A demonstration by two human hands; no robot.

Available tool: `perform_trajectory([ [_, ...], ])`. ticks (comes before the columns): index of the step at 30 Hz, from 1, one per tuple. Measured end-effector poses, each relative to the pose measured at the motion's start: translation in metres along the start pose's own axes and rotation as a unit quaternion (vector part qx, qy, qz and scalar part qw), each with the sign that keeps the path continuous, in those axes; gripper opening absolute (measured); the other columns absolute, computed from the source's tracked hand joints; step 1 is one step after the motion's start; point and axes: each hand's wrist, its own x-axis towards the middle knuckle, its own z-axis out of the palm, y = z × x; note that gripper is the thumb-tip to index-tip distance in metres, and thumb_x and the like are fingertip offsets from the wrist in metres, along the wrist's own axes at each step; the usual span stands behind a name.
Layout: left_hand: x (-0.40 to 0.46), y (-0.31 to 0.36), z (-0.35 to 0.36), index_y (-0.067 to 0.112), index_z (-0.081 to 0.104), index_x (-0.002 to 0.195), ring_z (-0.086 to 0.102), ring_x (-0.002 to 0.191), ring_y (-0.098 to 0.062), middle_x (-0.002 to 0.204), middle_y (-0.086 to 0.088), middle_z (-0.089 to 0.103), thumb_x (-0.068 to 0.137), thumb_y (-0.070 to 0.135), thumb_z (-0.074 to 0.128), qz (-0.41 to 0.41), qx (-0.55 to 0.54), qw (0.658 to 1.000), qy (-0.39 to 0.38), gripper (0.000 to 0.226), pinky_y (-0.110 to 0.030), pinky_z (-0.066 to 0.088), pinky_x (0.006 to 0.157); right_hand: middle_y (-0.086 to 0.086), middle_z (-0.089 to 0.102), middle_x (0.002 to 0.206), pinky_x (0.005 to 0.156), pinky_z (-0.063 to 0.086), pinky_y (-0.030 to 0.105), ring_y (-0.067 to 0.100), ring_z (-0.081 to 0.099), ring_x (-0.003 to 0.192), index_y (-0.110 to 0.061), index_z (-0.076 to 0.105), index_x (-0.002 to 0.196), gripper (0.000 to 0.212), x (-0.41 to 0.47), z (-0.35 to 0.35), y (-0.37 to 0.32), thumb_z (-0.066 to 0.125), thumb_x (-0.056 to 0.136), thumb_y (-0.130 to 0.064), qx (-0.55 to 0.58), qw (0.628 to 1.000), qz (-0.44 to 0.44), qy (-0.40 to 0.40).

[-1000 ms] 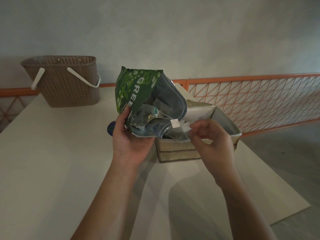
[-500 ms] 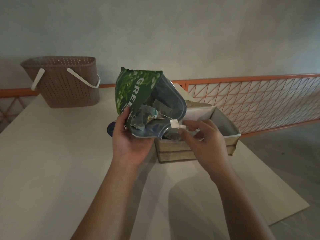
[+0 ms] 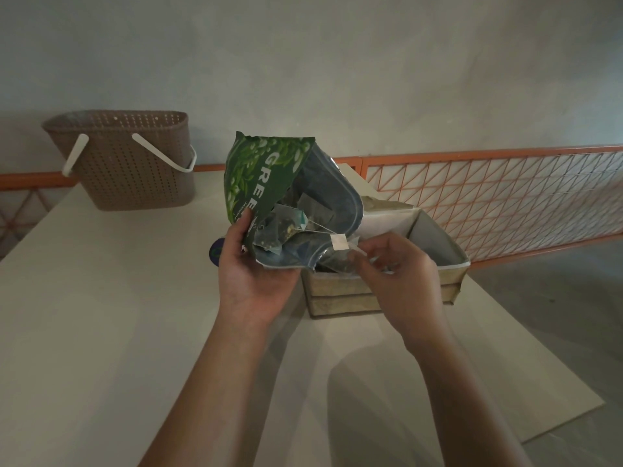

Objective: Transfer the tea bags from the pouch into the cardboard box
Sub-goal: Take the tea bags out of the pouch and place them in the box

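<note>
Head: crinkly foil pouch [image 3: 269, 183], boxy cardboard box [image 3: 340, 294].

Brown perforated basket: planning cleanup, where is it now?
Head view: the brown perforated plastic basket stands at the pale table's far left, against the wall.

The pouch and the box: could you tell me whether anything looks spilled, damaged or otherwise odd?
Nothing looks spilled or damaged. The green pouch, held tilted by the left hand, gapes open over the cardboard box, tea bags bunched at its mouth, one white tag dangling on its string near the right hand.
</note>
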Motion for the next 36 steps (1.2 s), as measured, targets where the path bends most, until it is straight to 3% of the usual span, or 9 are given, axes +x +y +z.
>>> perform_trajectory([
  [4,0.0001,-0.0004,0.0009,0.017,0.055,0.146,0.043,0.146,-0.031,0.156,-0.01,0.049,0.104,0.043,0.043,0.005,-0.003,1.0,0.0,0.051,-0.047,0.038,0.118,-0.013,0.064,0.072,0.061,0.042,0.011,0.003,0.055,0.069,-0.021,0.064,0.079,0.012,-0.0013,0.0005,0.0001,0.076,0.083,-0.021,0.003,1.0,-0.007,0.016],
  [9,0.0015,-0.0008,-0.0001,0.016,0.047,0.153,0.039,0.149,-0.034,0.159,-0.012,0.045,0.103,0.043,0.046,0.002,0.005,1.0,-0.002,0.057,-0.051,0.029,0.123,-0.012,0.065,0.074,0.06,0.042,0.01,0.003,0.056,0.068,-0.022,0.066,0.083,0.008,-0.004,-0.0017,-0.0011,0.073,0.086,-0.026,0.042,0.999,0.015,0.019],
  [17,0.0022,-0.0008,-0.0025,0.017,0.044,0.155,0.037,0.15,-0.034,0.16,-0.012,0.043,0.102,0.044,0.046,-0.007,0.009,1.0,-0.016,0.059,-0.051,0.031,0.122,-0.007,0.07,0.079,0.061,0.044,0.011,0.008,0.061,0.073,-0.025,0.069,0.083,0.01,-0.0062,-0.0053,0.0003,0.067,0.091,-0.03,0.05,0.998,0.04,0.014],
  [22,0.0015,-0.0012,-0.0018,0.017,0.046,0.154,0.04,0.148,-0.035,0.158,-0.012,0.046,0.104,0.044,0.044,-0.006,0.001,1.0,-0.017,0.057,-0.051,0.037,0.118,-0.01,0.066,0.075,0.059,0.044,0.012,0.005,0.057,0.069,-0.028,0.064,0.079,0.012,-0.0068,-0.0061,-0.0006,0.073,0.086,-0.022,0.061,0.997,0.036,0.02],
  [29,0.0006,-0.0013,-0.001,0.016,0.047,0.153,0.038,0.149,-0.034,0.159,-0.012,0.045,0.104,0.045,0.042,-0.005,0.003,1.0,-0.014,0.057,-0.05,0.033,0.121,-0.008,0.063,0.077,0.06,0.041,0.01,0.005,0.054,0.068,-0.026,0.062,0.077,0.022,-0.0051,-0.0066,0.0032,0.075,0.082,-0.009,0.037,0.999,0.014,0.011],
  [36,-0.0011,-0.0008,0.0027,0.016,0.05,0.151,0.043,0.146,-0.034,0.156,-0.012,0.049,0.101,0.043,0.047,-0.003,-0.008,1.0,-0.008,0.057,-0.05,0.04,0.117,-0.008,0.063,0.076,0.061,0.042,0.009,0.001,0.054,0.067,-0.023,0.064,0.084,0.018,-0.006,-0.0069,0.0029,0.075,0.082,-0.009,0.042,0.999,0.02,0.006],
])
